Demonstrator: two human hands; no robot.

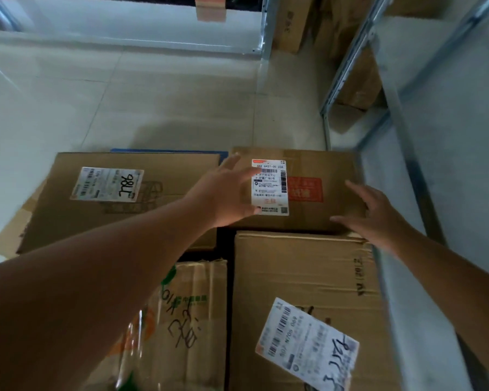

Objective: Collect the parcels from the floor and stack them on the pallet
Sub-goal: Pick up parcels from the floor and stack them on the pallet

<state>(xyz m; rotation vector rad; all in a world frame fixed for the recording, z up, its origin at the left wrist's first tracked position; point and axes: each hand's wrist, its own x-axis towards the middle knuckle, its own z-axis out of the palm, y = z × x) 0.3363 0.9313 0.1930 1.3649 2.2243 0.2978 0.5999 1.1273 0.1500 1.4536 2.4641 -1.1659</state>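
we've got four cardboard parcels [302,280] packed close on a blue pallet [167,151], pale tiled floor [153,103] underneath, metal shelving [401,114] alongside

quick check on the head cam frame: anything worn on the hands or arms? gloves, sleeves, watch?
Nothing worn shows. The left hand and right hand are bare, no gloves or rings visible. Both forearms are bare as far as the frame reaches, with no sleeve, watch or band in sight. The upper arms are out of frame, so short sleeves cannot be ruled out.
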